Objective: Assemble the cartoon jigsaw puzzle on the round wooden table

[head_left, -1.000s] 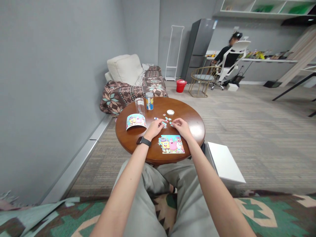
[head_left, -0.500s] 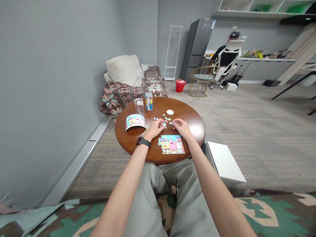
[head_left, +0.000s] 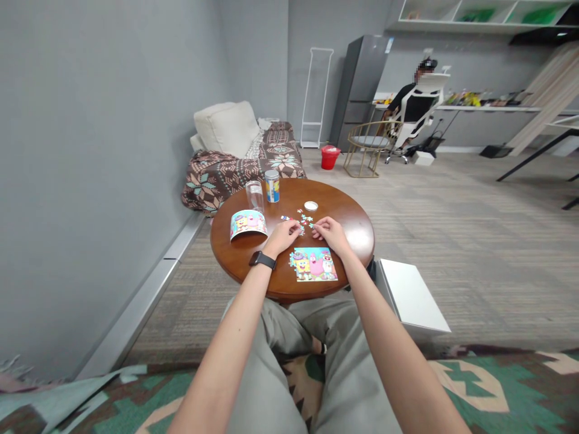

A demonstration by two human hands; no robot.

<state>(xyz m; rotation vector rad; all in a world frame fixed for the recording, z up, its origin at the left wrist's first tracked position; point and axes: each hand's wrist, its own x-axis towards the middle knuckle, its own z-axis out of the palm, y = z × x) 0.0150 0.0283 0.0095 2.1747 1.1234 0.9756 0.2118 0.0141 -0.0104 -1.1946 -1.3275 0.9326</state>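
Note:
A partly joined cartoon jigsaw puzzle (head_left: 313, 265) lies flat near the table's front edge, its left side uneven. Beyond it is a loose heap of small puzzle pieces (head_left: 306, 219). My left hand (head_left: 284, 235), with a dark watch on the wrist, has its fingers closed at the heap's left side, on a light blue piece. From the right, my right hand (head_left: 330, 233) pinches a small puzzle piece (head_left: 312, 225) at its fingertips. The fingertips are tiny in view, so the pieces' outlines are hard to make out.
The round brown table (head_left: 344, 205) also bears a curved picture sheet (head_left: 248, 223), a clear cylinder (head_left: 254, 196), a printed tin (head_left: 272, 187) and a white round lid (head_left: 311, 205). A white box (head_left: 414, 292) stands right of the table. A person (head_left: 402, 96) sits farther back.
My right hand has shifted slightly left, bringing its fingertips closer to the heap. My left hand stays almost in place. The joined puzzle looks the same.

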